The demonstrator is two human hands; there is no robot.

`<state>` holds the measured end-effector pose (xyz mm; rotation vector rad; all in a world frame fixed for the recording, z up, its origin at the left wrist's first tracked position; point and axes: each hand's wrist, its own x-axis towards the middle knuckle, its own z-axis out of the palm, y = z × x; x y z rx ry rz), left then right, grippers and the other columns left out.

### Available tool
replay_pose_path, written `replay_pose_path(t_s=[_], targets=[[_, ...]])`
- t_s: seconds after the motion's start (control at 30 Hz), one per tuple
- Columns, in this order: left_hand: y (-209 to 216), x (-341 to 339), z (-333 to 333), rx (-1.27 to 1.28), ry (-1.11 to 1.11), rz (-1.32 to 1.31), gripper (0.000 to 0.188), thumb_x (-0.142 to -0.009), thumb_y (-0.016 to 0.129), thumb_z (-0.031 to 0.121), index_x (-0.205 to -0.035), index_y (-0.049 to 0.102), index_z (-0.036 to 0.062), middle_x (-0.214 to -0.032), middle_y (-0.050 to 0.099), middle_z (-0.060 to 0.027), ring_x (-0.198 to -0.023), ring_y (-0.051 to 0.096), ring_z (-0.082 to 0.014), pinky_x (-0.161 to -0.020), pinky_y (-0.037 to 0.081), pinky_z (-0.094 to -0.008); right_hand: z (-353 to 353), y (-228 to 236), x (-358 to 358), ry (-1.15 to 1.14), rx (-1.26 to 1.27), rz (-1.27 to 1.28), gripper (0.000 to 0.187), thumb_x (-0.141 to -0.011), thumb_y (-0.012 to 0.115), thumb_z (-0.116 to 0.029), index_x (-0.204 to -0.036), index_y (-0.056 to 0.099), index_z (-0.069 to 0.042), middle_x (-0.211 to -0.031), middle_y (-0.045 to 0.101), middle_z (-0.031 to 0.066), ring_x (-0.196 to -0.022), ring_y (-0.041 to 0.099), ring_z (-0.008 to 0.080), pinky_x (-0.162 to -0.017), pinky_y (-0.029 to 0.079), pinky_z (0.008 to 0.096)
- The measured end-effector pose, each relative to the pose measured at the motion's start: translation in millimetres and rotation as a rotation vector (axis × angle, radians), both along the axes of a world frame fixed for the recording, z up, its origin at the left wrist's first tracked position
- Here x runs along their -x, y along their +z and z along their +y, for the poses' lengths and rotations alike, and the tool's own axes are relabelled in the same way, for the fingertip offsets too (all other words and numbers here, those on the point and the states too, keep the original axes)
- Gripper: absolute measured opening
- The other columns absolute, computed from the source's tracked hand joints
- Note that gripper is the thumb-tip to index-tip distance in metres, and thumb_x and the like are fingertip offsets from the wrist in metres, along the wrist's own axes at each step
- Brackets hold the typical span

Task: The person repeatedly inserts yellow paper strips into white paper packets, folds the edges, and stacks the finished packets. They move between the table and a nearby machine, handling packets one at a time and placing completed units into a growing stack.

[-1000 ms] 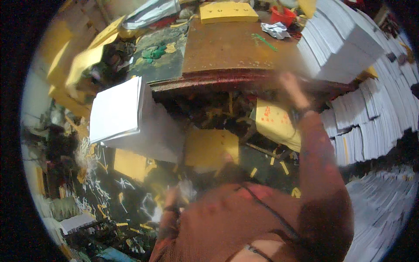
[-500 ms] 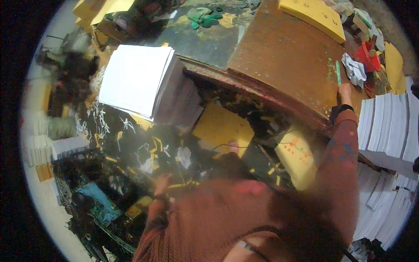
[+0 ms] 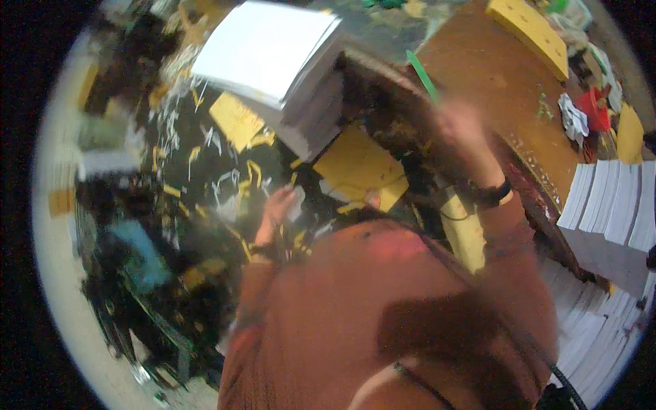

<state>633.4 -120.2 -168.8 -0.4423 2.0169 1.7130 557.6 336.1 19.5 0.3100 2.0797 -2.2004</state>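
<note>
My right hand (image 3: 466, 126) is raised over the front edge of the brown tabletop (image 3: 478, 61), its fingers closed around a flat green blade-like stick (image 3: 422, 75). The stick points up and to the left, toward a tall stack of white paper (image 3: 266, 51). Motion blurs the hand, and the stick's lower end is hidden in its grip. Lower and to the left, my left hand (image 3: 277, 207) hangs above the littered floor, with a white scrap (image 3: 296, 205) beside or behind its fingers. Blur hides whether those fingers hold anything.
Stacks of white paper (image 3: 608, 205) stand at the right. A yellow slab (image 3: 529, 34), a red container (image 3: 593, 109) and crumpled white paper (image 3: 572, 119) rest on or beside the tabletop. Yellow sheets (image 3: 236, 121) and paper strips litter the floor; a blue object (image 3: 140, 253) lies at the left.
My right hand has moved left with the green stick, away from the crumpled paper at the tabletop's right. My left hand has risen slightly. The whole view has shifted.
</note>
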Motion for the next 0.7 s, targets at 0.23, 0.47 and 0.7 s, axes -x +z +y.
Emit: replay_pose_path(t_s=[0.23,0.47,0.7], targets=[[50.6,-112.5,-61.8,-0.083,0.161,0.041,0.035,-0.09,0.057,0.021,-0.114,0.054,-0.0039,-0.083,0.061,-0.006,-0.069,0.056,-0.0114,-0.06,0.045,-0.0254,-145.8,10.3,-39.4,0.414,-0.203,0.026,0.016,-0.088,0.053,-0.018,-0.079,0.055,-0.004,-0.058,0.048,-0.0027,-0.041,0.036,0.0037,-0.035,0.025,0.0194],[22.1,-300.1,-147.8,0.151,0.513,-0.006,0.025,-0.086,0.06,0.026,-0.096,0.064,0.003,-0.075,0.06,-0.0014,-0.065,0.053,-0.0093,-0.057,0.043,-0.0274,-317.1,-30.3,-138.6,0.839,-0.098,-0.181,0.02,-0.092,0.05,-0.025,-0.079,0.053,-0.01,-0.057,0.039,-0.0065,-0.044,0.033,0.0029,-0.038,0.024,0.0197],[6.7,-487.9,-181.9,-0.065,1.065,-0.195,0.021,-0.085,0.061,0.025,-0.08,0.06,0.0046,-0.061,0.054,-0.0023,-0.055,0.053,-0.0117,-0.049,0.041,-0.0262,-460.9,-65.2,-255.1,1.293,-0.066,-0.341,0.024,-0.093,0.05,-0.025,-0.077,0.055,-0.008,-0.055,0.041,-0.0054,-0.041,0.03,0.003,-0.037,0.021,0.0196]])
